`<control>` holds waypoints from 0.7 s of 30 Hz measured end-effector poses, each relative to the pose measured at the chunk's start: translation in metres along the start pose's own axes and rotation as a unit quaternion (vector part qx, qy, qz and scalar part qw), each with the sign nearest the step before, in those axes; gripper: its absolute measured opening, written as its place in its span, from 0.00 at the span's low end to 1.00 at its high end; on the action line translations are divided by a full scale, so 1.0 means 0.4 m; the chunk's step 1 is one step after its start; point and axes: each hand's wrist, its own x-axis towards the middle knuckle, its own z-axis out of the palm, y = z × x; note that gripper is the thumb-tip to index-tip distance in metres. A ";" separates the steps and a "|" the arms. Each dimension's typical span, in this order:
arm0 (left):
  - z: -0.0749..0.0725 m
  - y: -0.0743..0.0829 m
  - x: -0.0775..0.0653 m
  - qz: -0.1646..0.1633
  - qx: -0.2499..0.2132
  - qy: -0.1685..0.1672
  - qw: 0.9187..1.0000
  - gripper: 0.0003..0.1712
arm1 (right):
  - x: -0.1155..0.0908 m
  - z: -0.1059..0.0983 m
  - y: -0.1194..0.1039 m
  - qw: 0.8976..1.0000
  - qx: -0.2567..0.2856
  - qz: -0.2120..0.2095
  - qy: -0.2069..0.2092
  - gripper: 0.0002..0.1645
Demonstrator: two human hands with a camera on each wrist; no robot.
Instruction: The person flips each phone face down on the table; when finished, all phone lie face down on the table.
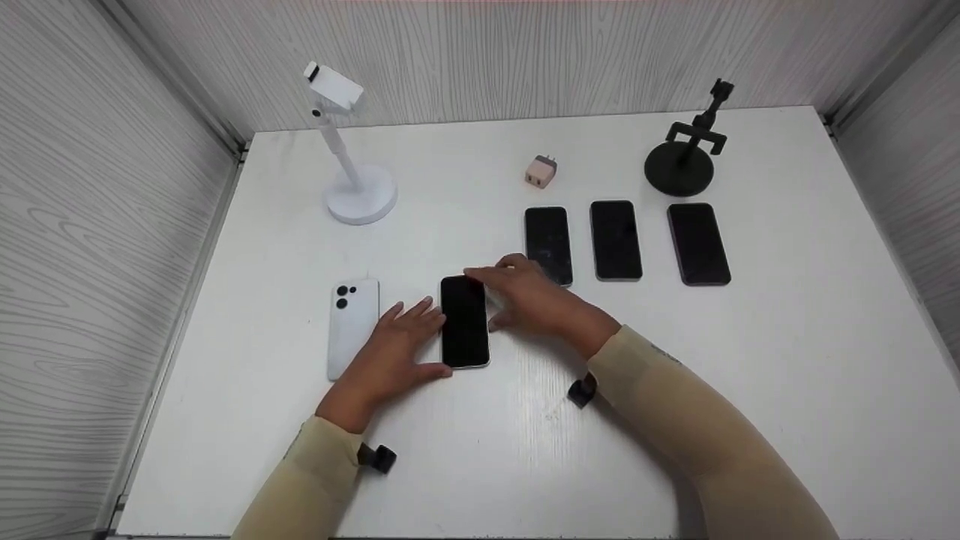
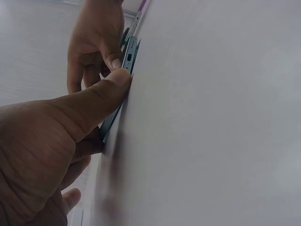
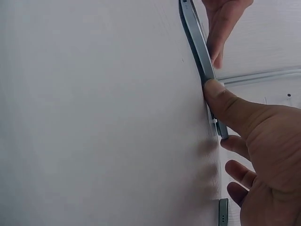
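Observation:
A black-screened smartphone [image 1: 465, 330] lies face up on the white table between both hands. My left hand [image 1: 394, 349] holds its lower left part, thumb at the bottom edge and fingers at the left side. My right hand [image 1: 534, 296] grips its upper right part, thumb on the right edge and index finger at the top. In the left wrist view the left thumb [image 2: 106, 92] presses beside the charging port of the phone [image 2: 129, 56]. The right wrist view shows the right thumb [image 3: 221, 94] against the phone's long side [image 3: 195, 40].
A white phone [image 1: 351, 322] lies camera side up, left of the left hand. Three dark phones stand in a row: left [image 1: 549, 244], middle [image 1: 616, 240], right [image 1: 699, 244]. Behind are a white phone stand [image 1: 361, 196], a charger plug [image 1: 540, 172] and a black stand [image 1: 679, 171].

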 end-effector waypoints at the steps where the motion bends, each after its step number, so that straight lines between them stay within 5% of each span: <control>1: 0.000 0.000 0.000 -0.001 0.000 -0.001 1.000 0.50 | 0.000 0.000 0.000 1.000 0.001 0.001 0.001 0.57; 13: 0.003 -0.002 0.004 -0.004 0.013 0.002 1.000 0.50 | 0.001 0.001 0.010 1.000 0.003 -0.015 0.014 0.60; 21: 0.000 0.001 0.005 0.002 0.030 0.005 1.000 0.51 | -0.006 -0.006 0.013 0.998 0.059 -0.014 0.017 0.58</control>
